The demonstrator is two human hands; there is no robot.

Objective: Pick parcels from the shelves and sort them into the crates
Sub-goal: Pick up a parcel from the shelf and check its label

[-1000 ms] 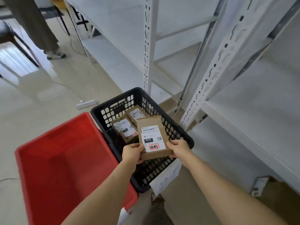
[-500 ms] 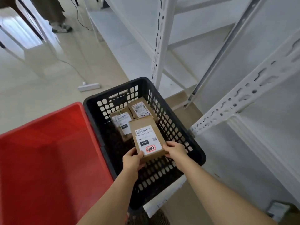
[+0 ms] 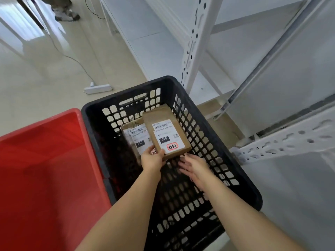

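Note:
A brown cardboard parcel with a white label marked 010 and a red stamp sits low inside the black slotted crate. My left hand grips its near left corner. My right hand is off the parcel, just below its near edge, with fingers spread and straight. Another labelled parcel lies on the crate floor to the left, partly covered by the one I hold. A red crate stands against the black crate's left side.
White metal shelving rises right behind the black crate, with bare boards. A white power strip and its cable lie on the tiled floor to the left. A person's shoe is at the top left.
The parcel went down and forward into the black crate, over the parcels lying there. My right hand let go of it and opened. My view moved closer to the crate.

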